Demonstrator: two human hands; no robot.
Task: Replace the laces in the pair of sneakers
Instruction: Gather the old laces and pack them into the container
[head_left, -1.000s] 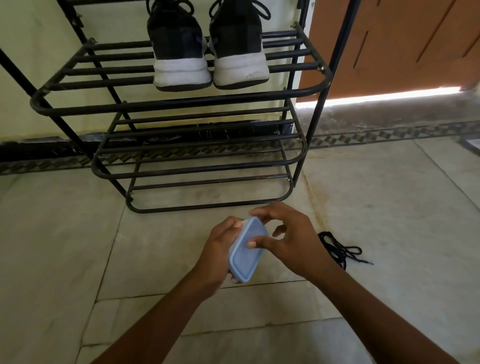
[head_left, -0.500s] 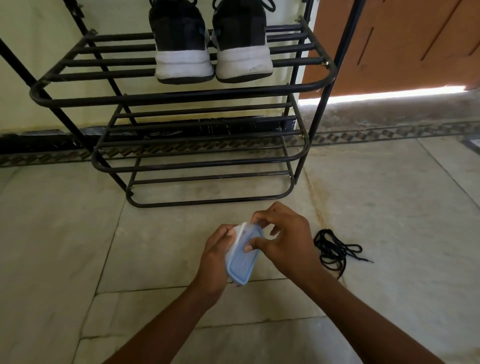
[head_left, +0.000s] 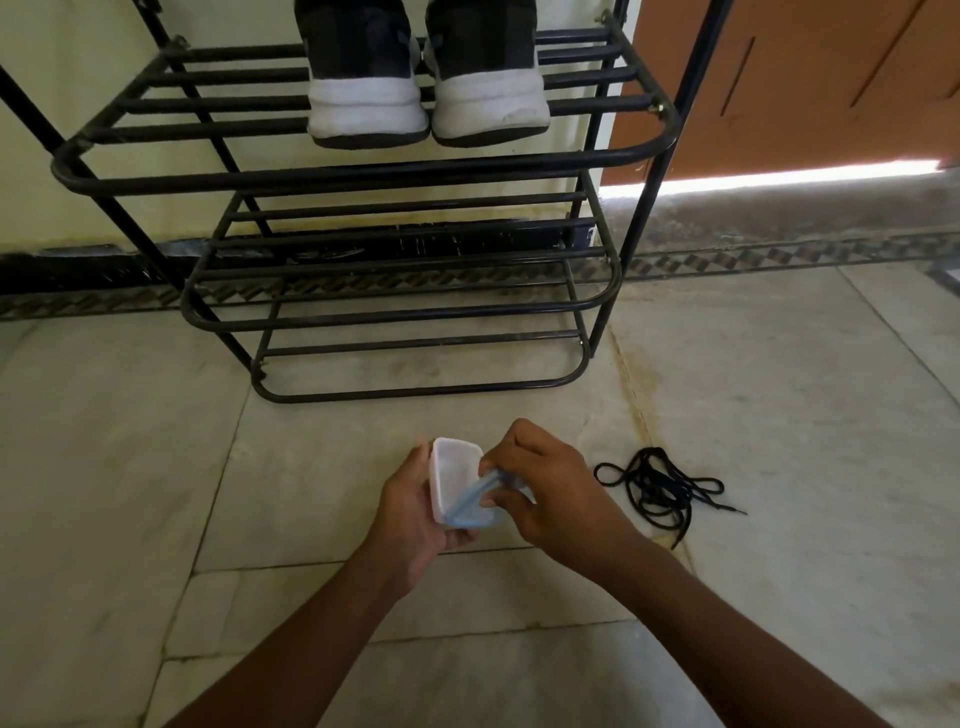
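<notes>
Two dark sneakers with white heels, the left sneaker (head_left: 363, 78) and the right sneaker (head_left: 485, 73), stand side by side on the top shelf of a black metal shoe rack (head_left: 363, 171). A bundle of black laces (head_left: 660, 486) lies on the floor to the right of my hands. My left hand (head_left: 415, 512) holds a small white plastic container (head_left: 452, 475) from the left side. My right hand (head_left: 545, 488) pinches its blue lid (head_left: 475, 501), which is lifted off on one side. The container's inside looks white; I cannot tell what it holds.
The rack stands against a pale wall, with two lower shelves bare. A brown door (head_left: 805, 78) is at the upper right, with light under it. Pale stone floor tiles (head_left: 779, 415) spread all around my hands.
The blue lid was on the container a second ago; my right hand has peeled it up, and the white inside now shows. The view has dropped slightly toward the floor.
</notes>
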